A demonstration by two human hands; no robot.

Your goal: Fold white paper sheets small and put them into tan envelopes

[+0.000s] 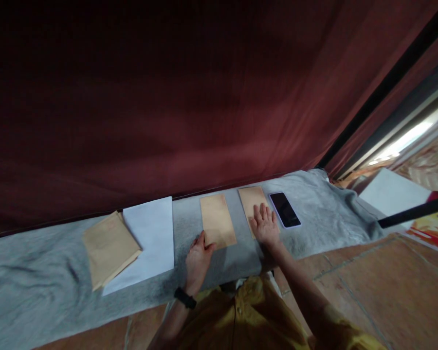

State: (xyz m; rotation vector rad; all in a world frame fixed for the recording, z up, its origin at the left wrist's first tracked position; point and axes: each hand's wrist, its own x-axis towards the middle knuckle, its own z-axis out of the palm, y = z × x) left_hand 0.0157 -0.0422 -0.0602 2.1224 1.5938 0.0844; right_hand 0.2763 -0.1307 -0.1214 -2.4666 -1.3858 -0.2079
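Note:
Two tan rectangles that look like paper envelopes lie side by side on a grey cloth. At the lower left corner of the nearer-to-middle envelope (219,221) rests my left hand (198,260), its thumb and forefinger apart along the edges. My right hand (265,226) lies flat, fingers stretched out, on the right envelope (251,197) and covers its lower right part. Just right of that hand is a phone (285,210) with a dark screen and a pale purple rim. Further left, a small pile of tan envelopes (111,245) overlaps white paper sheets (155,243).
The grey cloth (314,209) covers a long narrow surface, wrinkled at both ends. Behind it hangs a dark red curtain (204,121). A dark pole (383,90) slants at the right, near a white box-like object (396,192). Tiled floor (405,287) shows below.

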